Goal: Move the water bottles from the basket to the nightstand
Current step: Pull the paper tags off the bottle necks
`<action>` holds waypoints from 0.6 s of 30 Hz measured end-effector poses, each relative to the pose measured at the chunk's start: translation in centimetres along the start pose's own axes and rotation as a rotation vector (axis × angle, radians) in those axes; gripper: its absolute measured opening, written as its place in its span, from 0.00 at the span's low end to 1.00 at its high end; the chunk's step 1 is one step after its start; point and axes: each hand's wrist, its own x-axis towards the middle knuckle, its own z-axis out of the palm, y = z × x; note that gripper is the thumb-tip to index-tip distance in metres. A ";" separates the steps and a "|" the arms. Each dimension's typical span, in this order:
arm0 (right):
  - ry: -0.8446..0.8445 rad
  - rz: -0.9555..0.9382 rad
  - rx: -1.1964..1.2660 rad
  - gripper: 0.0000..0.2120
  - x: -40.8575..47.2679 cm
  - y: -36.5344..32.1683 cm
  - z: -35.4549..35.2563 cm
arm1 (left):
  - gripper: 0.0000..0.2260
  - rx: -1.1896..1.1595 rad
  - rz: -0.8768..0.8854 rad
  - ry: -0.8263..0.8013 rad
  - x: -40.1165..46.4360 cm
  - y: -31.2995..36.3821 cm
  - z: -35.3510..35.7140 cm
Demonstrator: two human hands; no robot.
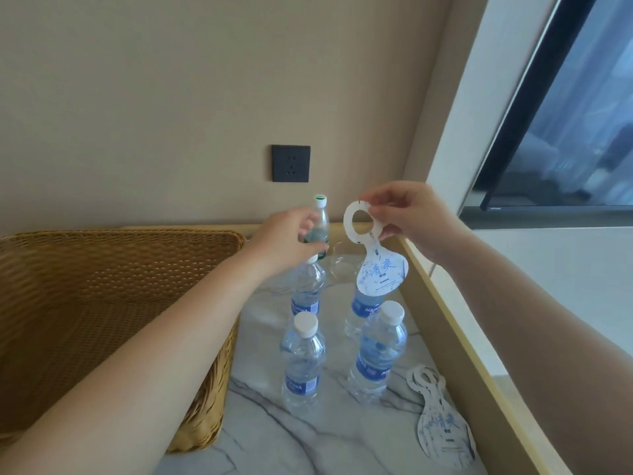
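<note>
Several clear water bottles with blue labels stand on the marble nightstand (329, 440): one at front left (303, 366), one at front right (378, 354), two behind them (306, 289) (363, 313). My left hand (287, 240) grips a green-labelled bottle (320, 221) with a white and green cap at the back. My right hand (407, 212) pinches the ring of a white and blue paper neck tag (378, 265), which hangs over the rear right bottle. The wicker basket (102, 303) stands to the left; no bottles show inside it.
A stack of the same paper tags (442, 426) lies at the nightstand's front right. A wooden rim (455, 320) runs along the right edge. A clear glass dish (342, 264) sits behind the bottles. A dark wall socket (291, 163) and a window (565, 114) are beyond.
</note>
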 end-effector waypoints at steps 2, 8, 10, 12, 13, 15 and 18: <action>0.049 -0.014 0.018 0.09 -1.2 -0.7 -1.6 | 0.18 -0.039 0.070 0.078 -0.5 3.1 -0.3; 0.214 -0.021 0.145 0.09 -5.3 -0.9 -6.2 | 0.11 -0.421 0.078 0.046 -4.8 11.3 2.0; 0.260 -0.009 0.175 0.09 -6.7 -0.2 -7.2 | 0.12 -0.461 -0.014 -0.085 -6.2 12.4 4.5; 0.283 0.020 0.213 0.08 -8.1 0.9 -8.0 | 0.07 -0.496 -0.077 -0.146 -7.3 12.9 7.5; 0.286 0.039 0.227 0.08 -8.7 1.6 -8.3 | 0.04 -0.519 -0.107 -0.156 -7.8 12.9 8.9; 0.288 0.081 0.225 0.09 -9.9 3.1 -8.7 | 0.03 -0.574 -0.184 -0.176 -8.7 12.7 11.2; 0.310 0.157 0.153 0.09 -11.3 5.6 -8.8 | 0.02 -0.649 -0.286 -0.210 -10.3 12.3 14.0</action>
